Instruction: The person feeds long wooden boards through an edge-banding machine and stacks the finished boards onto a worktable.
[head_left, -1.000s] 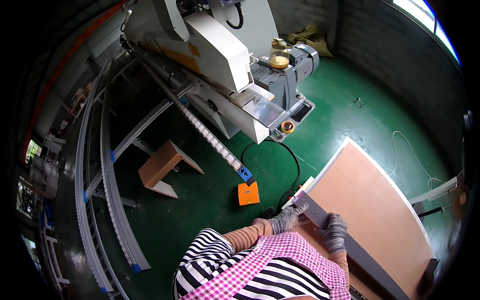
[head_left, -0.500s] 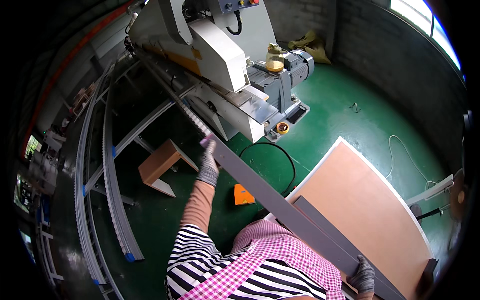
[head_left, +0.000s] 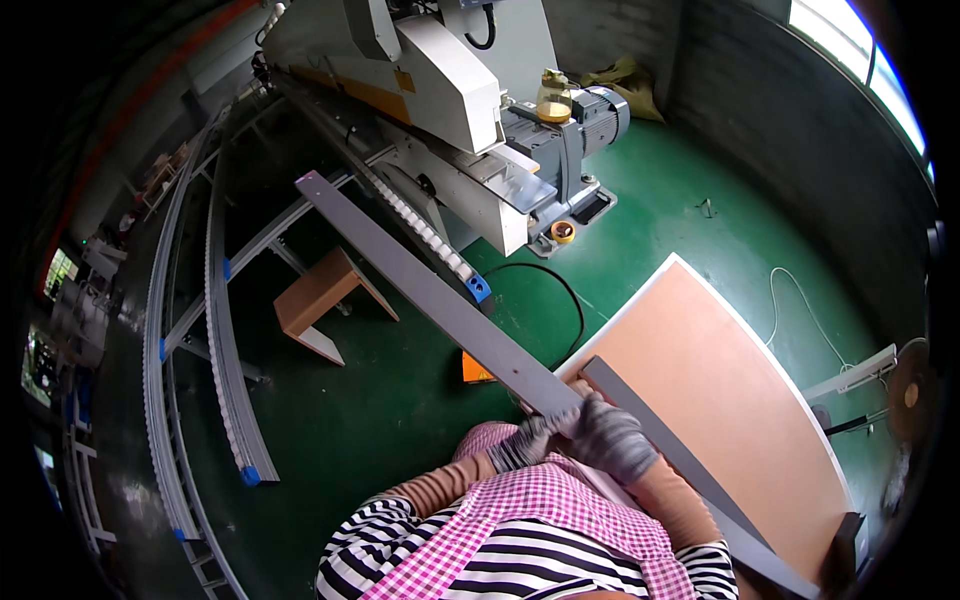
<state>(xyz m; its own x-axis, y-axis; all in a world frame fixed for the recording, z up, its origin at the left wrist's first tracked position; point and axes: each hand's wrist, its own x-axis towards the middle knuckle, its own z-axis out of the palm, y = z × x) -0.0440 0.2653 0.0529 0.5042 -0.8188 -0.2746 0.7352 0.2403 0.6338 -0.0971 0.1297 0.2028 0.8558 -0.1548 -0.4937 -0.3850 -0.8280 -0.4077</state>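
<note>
A long, narrow grey board [head_left: 430, 287] slants from in front of my body toward the far left, its far end over the roller rail. At its near end, my left hand [head_left: 530, 441], in a grey striped glove, grips the edge close to my apron. My right hand [head_left: 612, 440], gloved the same way, is closed on that end just beside it, and the two hands nearly touch. The fingers partly hide the board's near end. To the right, a second grey board [head_left: 668, 440] lies on a light-brown panel [head_left: 735, 400] with white edges.
A large white-and-grey machine [head_left: 450, 85] with a motor [head_left: 603, 115] stands ahead. Roller rails [head_left: 235, 400] run along the left. A brown angled piece [head_left: 322, 290] sits on the green floor near an orange box [head_left: 476, 368]. A round fan [head_left: 908, 390] stands at far right.
The board has moved away toward the far left. My left hand has gone from its far end to its near end, and my right hand has come in beside it.
</note>
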